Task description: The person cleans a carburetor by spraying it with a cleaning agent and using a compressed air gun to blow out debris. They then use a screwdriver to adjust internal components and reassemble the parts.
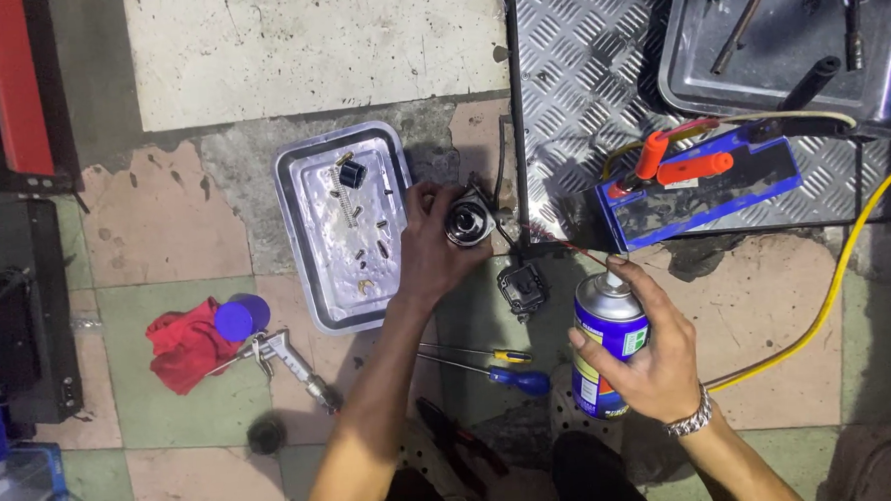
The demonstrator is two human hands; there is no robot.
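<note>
My left hand grips a small dark metal engine part with a round bore, held low over the floor beside the metal tray. My right hand is wrapped around a blue spray can, index finger on its nozzle. A thin red straw runs from the nozzle toward the metal part. A black square part lies on the floor between the two hands.
A shallow metal tray holds a spring, screws and a black cap. A red rag, blue cap, air blow gun, two screwdrivers and pliers lie nearby. A blue battery with orange clamps sits on checker plate. A yellow hose curves right.
</note>
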